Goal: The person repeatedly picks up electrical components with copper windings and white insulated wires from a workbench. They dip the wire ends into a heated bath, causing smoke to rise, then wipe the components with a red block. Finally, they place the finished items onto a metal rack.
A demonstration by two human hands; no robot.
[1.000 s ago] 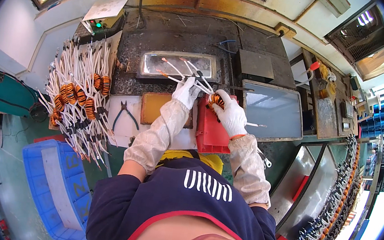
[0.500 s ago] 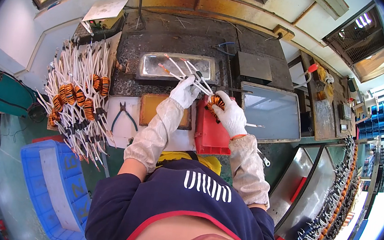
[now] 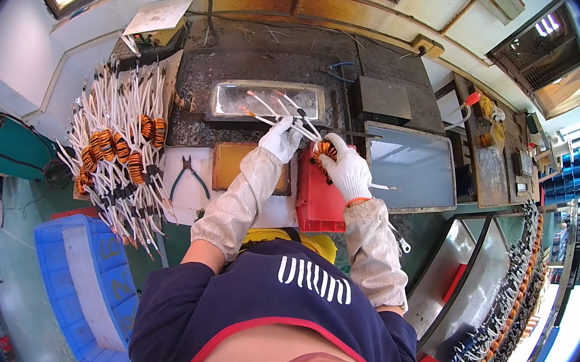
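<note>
My gloved right hand (image 3: 350, 171) is closed round a toroidal coil (image 3: 324, 156) wound with copper wire, above a red bin (image 3: 316, 205). White leads with bare copper ends run from the coil up to the left. My gloved left hand (image 3: 279, 139) pinches those leads near their middle. Their tips reach over a rectangular metal pot (image 3: 267, 101) with a shiny silvery surface. One more lead with a metal end sticks out to the right of my right hand. Below my left hand, an amber-coloured block in a tray (image 3: 231, 164) is partly covered by my sleeve.
Many similar coils with white leads (image 3: 115, 145) are heaped at the left. Pliers (image 3: 190, 177) lie nearer me, another pair (image 3: 340, 71) at the back. A grey-topped tray (image 3: 410, 167) stands right, a blue crate (image 3: 84, 287) lower left. More coils line a rack (image 3: 493, 336) at lower right.
Both hands stay nearly where they were, still on the coil and its leads. The lead tips have shifted very slightly downward over the metal pot.
</note>
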